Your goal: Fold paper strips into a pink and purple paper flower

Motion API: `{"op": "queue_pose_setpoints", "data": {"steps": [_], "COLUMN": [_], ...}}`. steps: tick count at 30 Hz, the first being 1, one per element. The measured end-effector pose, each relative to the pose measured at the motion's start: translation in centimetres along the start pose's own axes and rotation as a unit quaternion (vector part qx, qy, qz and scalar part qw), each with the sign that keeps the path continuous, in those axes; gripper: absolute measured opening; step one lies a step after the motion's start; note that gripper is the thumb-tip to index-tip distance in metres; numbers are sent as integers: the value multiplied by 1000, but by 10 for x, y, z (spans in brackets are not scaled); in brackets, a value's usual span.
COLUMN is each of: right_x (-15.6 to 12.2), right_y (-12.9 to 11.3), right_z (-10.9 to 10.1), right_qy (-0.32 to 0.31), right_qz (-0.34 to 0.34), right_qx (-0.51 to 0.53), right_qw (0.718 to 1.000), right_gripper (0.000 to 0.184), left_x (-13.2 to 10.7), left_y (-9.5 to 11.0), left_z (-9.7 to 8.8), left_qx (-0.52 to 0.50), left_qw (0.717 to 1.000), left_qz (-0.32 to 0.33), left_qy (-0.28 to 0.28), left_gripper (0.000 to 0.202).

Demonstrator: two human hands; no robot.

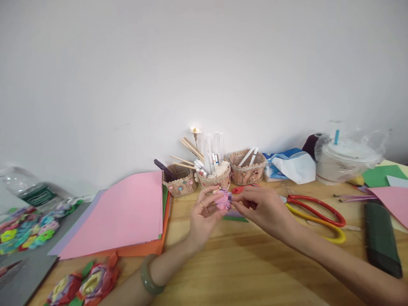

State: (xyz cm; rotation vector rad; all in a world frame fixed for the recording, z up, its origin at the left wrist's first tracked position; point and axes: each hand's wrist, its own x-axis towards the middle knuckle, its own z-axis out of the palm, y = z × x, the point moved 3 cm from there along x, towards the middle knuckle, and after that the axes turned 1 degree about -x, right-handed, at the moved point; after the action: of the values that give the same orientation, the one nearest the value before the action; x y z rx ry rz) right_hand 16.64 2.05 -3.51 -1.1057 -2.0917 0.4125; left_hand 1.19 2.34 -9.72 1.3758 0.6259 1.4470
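A small pink and purple paper flower (223, 200) is held up above the table, in front of the baskets. The fingers of my left hand (204, 214) wrap round it from the left, with a ring on one finger and a bangle at the wrist. From the other side, my right hand (263, 208) pinches the flower's purple right edge between thumb and forefinger. Behind the hands lie some red paper (244, 188) and a green piece (236, 219), both partly hidden. Scissors (315, 212) with red and yellow handles rest just right of my right hand.
Coloured paper sheets (121, 212) are stacked at left, near finished paper flowers (95, 280). Small woven baskets (180, 185) with sticks and pens line the wall. Tissues (293, 165), a lidded cup (347, 157) and a dark green case (382, 238) stand at right; a bottle (35, 191) lies far left.
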Motion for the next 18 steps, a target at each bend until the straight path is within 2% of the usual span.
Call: {"op": "queue_pose_setpoints", "data": {"steps": [3, 6, 12, 15, 18], "right_x": [-6, -10, -12, -12, -11], "right_y": [-7, -9, -12, -12, -12], "right_z": [0, 2, 7, 6, 6], "right_qy": [74, 98, 67, 83, 74], "right_qz": [-73, -100, -144, -132, -135], "right_qx": [-83, -118, -108, -101, -85], "right_qw": [991, 983, 981, 983, 985], "right_gripper": [18, 19, 23, 24, 24], "left_x": [1, 3, 3, 3, 2], "left_y": [1, 1, 1, 1, 0], "left_z": [-2, -4, -5, -5, -5], "left_qx": [3, -6, -10, -16, -20], "left_qw": [999, 998, 997, 997, 997], "left_qz": [-3, -13, -16, -16, -21], "left_qy": [40, 66, 73, 75, 76], "left_gripper": [33, 31, 31, 31, 30]}}
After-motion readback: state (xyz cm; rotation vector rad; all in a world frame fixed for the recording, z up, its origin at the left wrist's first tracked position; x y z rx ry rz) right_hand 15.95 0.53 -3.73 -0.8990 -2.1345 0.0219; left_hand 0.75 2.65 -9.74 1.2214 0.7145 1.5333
